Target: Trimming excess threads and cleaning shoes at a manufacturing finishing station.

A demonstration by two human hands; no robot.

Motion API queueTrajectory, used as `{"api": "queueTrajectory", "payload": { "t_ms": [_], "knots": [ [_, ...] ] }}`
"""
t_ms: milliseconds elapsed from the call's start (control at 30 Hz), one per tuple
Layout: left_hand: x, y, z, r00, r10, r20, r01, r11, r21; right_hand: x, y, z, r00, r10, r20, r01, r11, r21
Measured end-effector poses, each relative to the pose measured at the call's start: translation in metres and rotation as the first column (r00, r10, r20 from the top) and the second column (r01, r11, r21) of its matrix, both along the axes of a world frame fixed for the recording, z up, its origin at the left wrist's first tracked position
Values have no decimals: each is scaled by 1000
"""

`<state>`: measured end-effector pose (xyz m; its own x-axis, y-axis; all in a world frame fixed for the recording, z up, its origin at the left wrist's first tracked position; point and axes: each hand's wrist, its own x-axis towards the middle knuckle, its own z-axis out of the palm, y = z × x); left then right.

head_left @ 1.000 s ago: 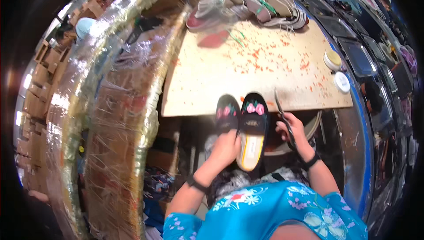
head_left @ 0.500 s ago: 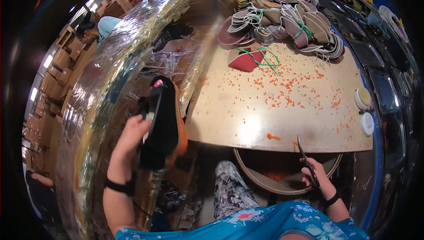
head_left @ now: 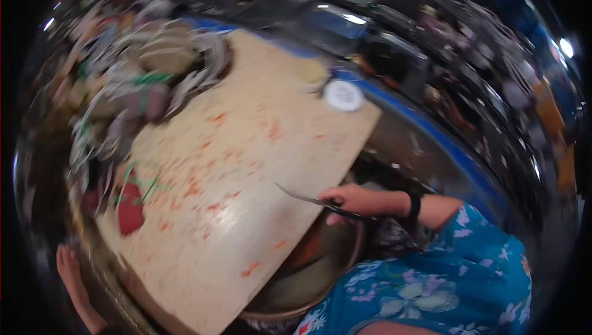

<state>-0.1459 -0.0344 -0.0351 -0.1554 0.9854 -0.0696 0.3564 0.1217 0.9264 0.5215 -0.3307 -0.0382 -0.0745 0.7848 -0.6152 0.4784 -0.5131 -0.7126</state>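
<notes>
Two thin dark blades of the scissors jut from your right hand, closed around them over the orange-flecked counter; your left hand hangs open.

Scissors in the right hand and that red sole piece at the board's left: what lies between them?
In the head view, only the bare board with scattered orange scraps lies between the scissors and the red sole piece.

Work board across the middle, heap of shoe uppers on its far left, scissors in the right hand at its near right edge, round basin below that edge, left hand at near left, two round lids on its far right corner.
</notes>
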Motion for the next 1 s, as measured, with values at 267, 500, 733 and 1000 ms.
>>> {"api": "queueTrajectory", "payload": {
  "t_ms": [267,500,733,1000],
  "knots": [
    [396,-213,11,376,-925,48,814,306,-494,254,21,21,341,-758,556,174,632,755],
    [480,-311,-22,548,-791,273,814,430,-390,347,87,20,466,-671,576,130,696,706],
    [513,-333,-29,728,-630,270,684,692,-231,359,115,-10,456,-693,558,173,684,708],
    [455,-374,-42,719,-621,311,694,667,-273,271,0,92,760,-648,-52,178,130,975]
  ]
}}
